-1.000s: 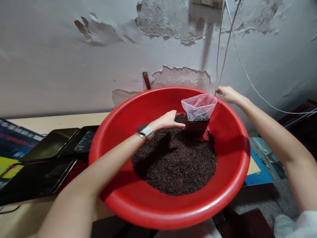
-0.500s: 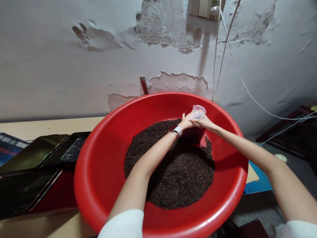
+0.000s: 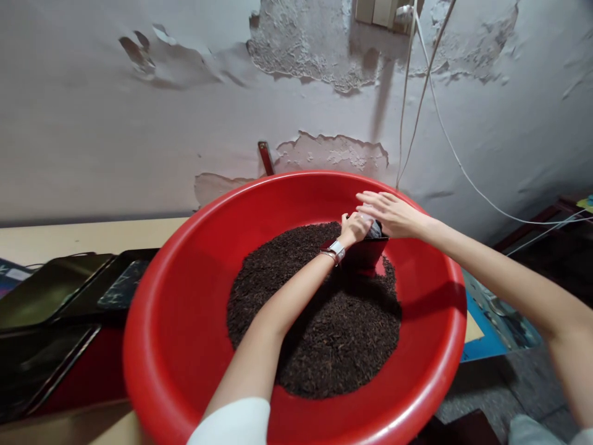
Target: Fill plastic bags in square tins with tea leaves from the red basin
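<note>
A big red plastic basin [image 3: 162, 290] holds a heap of dark, loose dried leaf, like tea [image 3: 343, 346]. Inside it, towards the far right, stands a dark red box [image 3: 364, 254] with a clear plastic bag [image 3: 374, 230] rising from its top. My left hand [image 3: 354, 228], a white watch at its wrist, is closed around the bag's upper part at the box's mouth. Fingers stretched out, my right hand [image 3: 393, 213] lies over the right side of the bag; whether its palm touches the plastic is hard to tell.
Dark trays [image 3: 55, 290] sit left of the basin on a pale wooden table [image 3: 92, 238]. Behind is a peeling wall [image 3: 315, 111] with hanging cables [image 3: 438, 111]. A blue-edged surface [image 3: 482, 334] shows at the right.
My right hand has let go of the bag's gathered top and spread its fingers over it. The bag's top no longer stands up above my hands. My left hand stays at the box.
</note>
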Available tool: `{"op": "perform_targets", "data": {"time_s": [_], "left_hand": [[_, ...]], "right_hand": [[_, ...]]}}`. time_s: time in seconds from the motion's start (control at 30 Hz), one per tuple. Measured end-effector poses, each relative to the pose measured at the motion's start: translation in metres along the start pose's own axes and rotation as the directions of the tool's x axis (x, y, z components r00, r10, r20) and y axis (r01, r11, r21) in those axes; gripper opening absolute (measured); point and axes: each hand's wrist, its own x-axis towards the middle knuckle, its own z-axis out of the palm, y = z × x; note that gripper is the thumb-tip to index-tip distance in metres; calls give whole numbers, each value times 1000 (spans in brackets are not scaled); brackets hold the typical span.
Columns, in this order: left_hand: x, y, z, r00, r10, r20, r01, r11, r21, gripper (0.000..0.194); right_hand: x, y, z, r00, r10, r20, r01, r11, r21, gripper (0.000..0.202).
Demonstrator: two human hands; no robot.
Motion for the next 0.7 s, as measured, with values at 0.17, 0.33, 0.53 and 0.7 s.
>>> {"op": "perform_targets", "data": {"time_s": [0.17, 0.33, 0.53, 0.7], "left_hand": [[0, 12, -3, 992, 76, 97, -105, 935, 339, 34], [-21, 19, -16, 965, 158, 209, -262, 573, 776, 58], [-43, 7, -7, 865, 215, 453, -494, 208, 844, 85], [-40, 5, -4, 823, 121, 555, -567, 183, 803, 68]], "right_hand": [[14, 7, 15, 956, -38, 289, 123, 952, -281, 47], [24, 7, 39, 841, 438, 318, -371, 894, -251, 35], [30, 5, 46, 602, 710, 365, -759, 651, -12, 26], [29, 12, 25, 537, 618, 574, -797, 594, 107, 13]]}}
